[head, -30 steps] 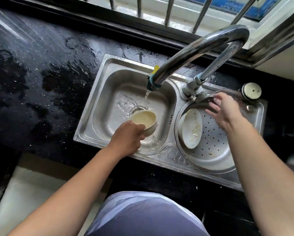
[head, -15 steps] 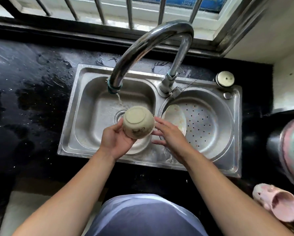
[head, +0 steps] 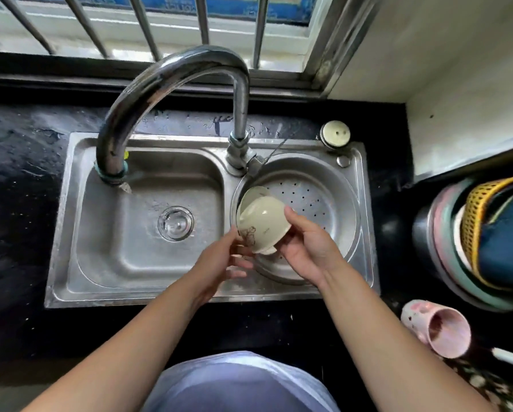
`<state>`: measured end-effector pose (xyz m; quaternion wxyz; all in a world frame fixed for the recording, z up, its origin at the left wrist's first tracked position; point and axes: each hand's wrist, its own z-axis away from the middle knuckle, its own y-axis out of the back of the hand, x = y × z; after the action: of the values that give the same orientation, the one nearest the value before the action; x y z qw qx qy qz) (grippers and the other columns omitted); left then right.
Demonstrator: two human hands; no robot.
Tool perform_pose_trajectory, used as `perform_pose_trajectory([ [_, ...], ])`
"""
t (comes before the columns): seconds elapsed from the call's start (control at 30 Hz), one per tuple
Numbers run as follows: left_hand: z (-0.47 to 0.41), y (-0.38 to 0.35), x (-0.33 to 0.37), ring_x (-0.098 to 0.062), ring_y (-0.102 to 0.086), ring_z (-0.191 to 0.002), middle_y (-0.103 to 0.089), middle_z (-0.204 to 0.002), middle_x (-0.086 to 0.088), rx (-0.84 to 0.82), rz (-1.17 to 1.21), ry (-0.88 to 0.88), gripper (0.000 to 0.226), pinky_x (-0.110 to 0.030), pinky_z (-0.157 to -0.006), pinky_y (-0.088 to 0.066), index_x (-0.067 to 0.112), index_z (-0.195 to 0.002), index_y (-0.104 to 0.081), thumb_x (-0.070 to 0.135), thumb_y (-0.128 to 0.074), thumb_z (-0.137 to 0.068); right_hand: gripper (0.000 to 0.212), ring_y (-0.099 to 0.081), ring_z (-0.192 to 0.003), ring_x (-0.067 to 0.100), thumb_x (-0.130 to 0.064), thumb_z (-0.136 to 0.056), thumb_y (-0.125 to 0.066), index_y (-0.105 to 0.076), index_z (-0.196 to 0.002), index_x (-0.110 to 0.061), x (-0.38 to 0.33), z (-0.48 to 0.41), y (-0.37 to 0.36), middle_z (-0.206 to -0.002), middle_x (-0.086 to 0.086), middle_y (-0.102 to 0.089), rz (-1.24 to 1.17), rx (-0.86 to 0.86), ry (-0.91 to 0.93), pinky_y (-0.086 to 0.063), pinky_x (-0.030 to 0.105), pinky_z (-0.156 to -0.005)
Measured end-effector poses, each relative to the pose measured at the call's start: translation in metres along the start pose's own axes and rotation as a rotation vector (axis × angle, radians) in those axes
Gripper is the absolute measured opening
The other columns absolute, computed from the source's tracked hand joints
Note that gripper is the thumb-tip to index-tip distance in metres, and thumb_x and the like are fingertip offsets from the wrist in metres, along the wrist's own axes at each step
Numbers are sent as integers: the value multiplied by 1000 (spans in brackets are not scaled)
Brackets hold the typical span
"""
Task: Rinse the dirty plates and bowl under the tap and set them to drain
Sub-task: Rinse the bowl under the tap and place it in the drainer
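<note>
Plate [head: 256,192] behind bowl [head: 264,223], pink cup [head: 436,328] aside

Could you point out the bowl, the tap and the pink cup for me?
bowl [head: 262,224], head view, on its outer side wall.
tap [head: 172,72], head view, on its curved neck.
pink cup [head: 418,318], head view, on its speckled outer side.

Daylight from the barred window [head: 166,22] at the top lays glare along the tap [head: 172,74] and the sink [head: 68,227] rim, and lights the bowl [head: 264,221] evenly. The black counter [head: 14,209] reads dim. Edges bow with wide-angle distortion; the left hand [head: 216,263] is slightly blurred.
</note>
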<state>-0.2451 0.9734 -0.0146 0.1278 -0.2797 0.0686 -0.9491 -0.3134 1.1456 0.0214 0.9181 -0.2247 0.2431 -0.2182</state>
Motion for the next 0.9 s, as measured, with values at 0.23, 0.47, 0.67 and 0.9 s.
perform_pose_trajectory([
  [0.23,-3,-11,-67,-22,-52,-126,-56,-135,-3,228,-1186,-576,42,-41,-107,-47,21,-134,-63,32,-56,-94,18,-63,-119,34,-9,-105,-52,-55,-121,-1,-52,-66,30,-136,20,-61,-221,258,111,-49,50,-100],
  [0.47,0,-21,-112,-46,-36,-149,-39,-160,-27,221,-1578,-519,65,-60,-114,-41,7,-148,-52,36,-48,-90,52,-46,-142,36,-13,-106,-51,-31,-153,1,-59,-135,27,-154,21,-46,-238,362,118,-38,48,-117],
  [0.67,-1,-17,-116,-42,-22,-155,-23,-168,-24,188,-1613,-507,73,-59,-118,-36,9,-156,-42,34,-54,-88,54,-49,-139,34,-15,-104,-57,-36,-151,1,-56,-163,22,-149,21,-50,-207,354,115,-42,47,-114],
  [0.9,-4,-16,-119,-43,-19,-155,-21,-168,-24,180,-1631,-478,75,-59,-119,-34,9,-157,-40,35,-48,-87,50,-55,-133,34,-13,-102,-59,-42,-149,-2,-59,-173,12,-143,21,-56,-114,342,109,-49,42,-97],
])
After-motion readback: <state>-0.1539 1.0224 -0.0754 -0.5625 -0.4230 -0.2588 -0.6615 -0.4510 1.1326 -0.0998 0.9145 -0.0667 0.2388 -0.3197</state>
